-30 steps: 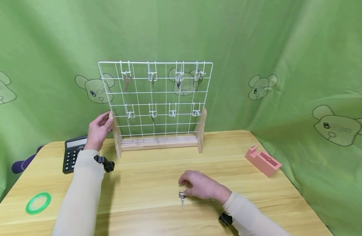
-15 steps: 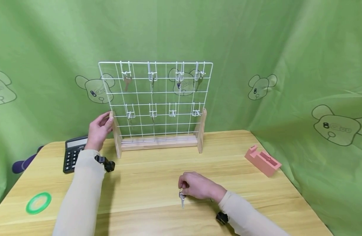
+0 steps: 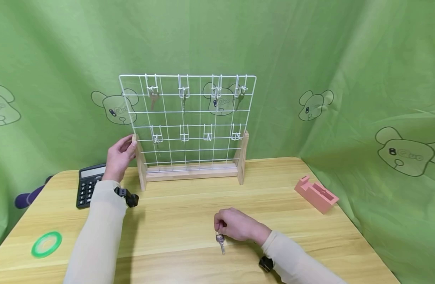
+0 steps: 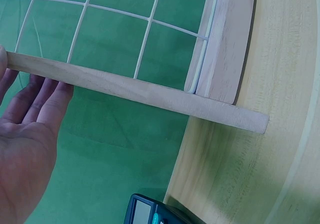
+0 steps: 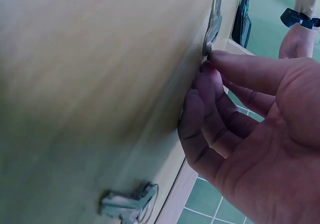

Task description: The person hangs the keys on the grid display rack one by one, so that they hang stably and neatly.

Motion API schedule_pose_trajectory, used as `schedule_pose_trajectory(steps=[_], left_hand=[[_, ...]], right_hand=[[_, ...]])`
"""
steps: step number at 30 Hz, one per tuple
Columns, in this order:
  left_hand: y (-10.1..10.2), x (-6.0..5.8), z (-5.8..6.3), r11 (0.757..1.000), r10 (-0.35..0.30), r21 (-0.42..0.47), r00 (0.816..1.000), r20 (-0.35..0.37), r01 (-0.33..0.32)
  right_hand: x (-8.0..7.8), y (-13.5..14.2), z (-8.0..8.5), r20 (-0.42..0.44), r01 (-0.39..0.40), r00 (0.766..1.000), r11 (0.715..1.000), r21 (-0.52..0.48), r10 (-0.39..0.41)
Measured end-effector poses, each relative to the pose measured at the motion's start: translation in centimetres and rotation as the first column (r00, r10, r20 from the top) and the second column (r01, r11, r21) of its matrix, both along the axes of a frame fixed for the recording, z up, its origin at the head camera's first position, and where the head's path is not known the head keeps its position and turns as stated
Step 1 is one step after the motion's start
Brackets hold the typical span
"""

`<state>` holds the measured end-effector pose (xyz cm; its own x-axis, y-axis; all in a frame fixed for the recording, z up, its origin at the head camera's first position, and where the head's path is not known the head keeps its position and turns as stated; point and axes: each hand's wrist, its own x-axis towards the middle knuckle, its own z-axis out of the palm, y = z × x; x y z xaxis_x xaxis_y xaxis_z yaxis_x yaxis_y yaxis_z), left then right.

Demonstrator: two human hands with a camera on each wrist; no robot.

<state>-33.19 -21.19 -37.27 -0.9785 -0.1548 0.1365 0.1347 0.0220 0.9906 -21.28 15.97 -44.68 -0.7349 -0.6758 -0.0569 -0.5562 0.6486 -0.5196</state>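
Note:
In the head view my left hand (image 3: 119, 157) holds the top of the left wooden upright (image 3: 140, 165) of a white wire grid rack. The left wrist view shows the thumb on one side of that upright (image 4: 150, 96) and the fingers behind it. Low over the table, my right hand (image 3: 238, 225) pinches a silver key (image 3: 221, 242) by its ring end, the blade pointing towards me. In the right wrist view, thumb and fingertips meet at the head of the key (image 5: 214, 28). Another key with a ring (image 5: 127, 204) lies on the table below that hand.
Hooks on the grid carry several keys, among them a reddish key (image 3: 153, 100) at upper left. A black calculator (image 3: 84, 193) and a green ring-shaped roll (image 3: 46, 244) lie at left. A pink tape dispenser (image 3: 316, 195) stands at right. Green curtain (image 3: 274, 59) hangs behind.
My right fingers have closed on the key's ring end, and the key has tilted, its tip swinging slightly right and towards me. My left hand keeps its place on the upright.

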Motion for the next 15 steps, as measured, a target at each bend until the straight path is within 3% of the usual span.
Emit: schedule_pose_trajectory(steps=[15], left_hand=[[-0.09, -0.17, -0.29, 1.0, -0.005, 0.022, 1.0, -0.005, 0.005]], right_hand=[[0.08, 0.01, 0.28, 0.0, 0.007, 1.0, 0.999, 0.048, -0.007]])
